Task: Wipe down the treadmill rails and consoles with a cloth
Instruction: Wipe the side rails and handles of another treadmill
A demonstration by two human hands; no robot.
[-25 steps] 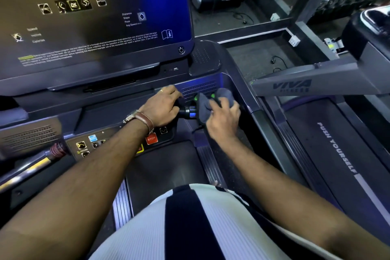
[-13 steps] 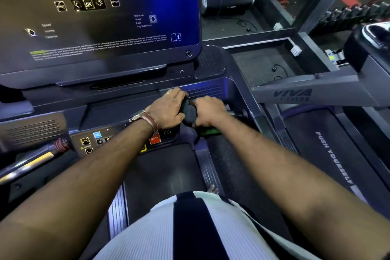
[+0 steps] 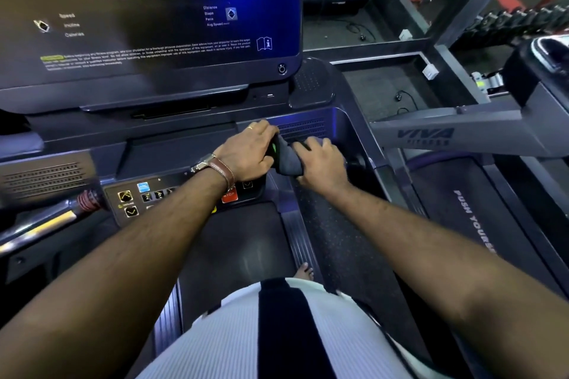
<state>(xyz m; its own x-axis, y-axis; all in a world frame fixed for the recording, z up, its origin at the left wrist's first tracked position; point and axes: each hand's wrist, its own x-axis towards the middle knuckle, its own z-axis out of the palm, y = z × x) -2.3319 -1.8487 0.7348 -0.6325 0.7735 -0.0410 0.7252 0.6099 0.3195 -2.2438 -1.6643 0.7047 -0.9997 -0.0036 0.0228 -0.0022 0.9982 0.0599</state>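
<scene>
— Cloth [image 3: 288,163]: where is it, from where you stand?

— Work outward from the person. A bare foot [image 3: 304,271] stands on the strip beside the belt [image 3: 234,243], and both forearms reach forward. At the end of them the right hand [image 3: 323,168] has its fingers curled round the cloth, bunching it onto a short handgrip [image 3: 273,148] with a green light, just below the console. The left hand [image 3: 248,154] is right up against it, fingers closed over the handgrip's inner end.

— How will it handle?

— Soft and light, I'd say, and thick enough to fold round the bar and take its shape. Best held wrapped in the palm, as it is, so it slides along without slipping loose.

— And beyond?

— The red stop button [image 3: 229,195] sits by the left wrist, so go gently there. Above is the big console screen [image 3: 154,24]; further right, the neighbouring treadmill [image 3: 446,135].
</scene>
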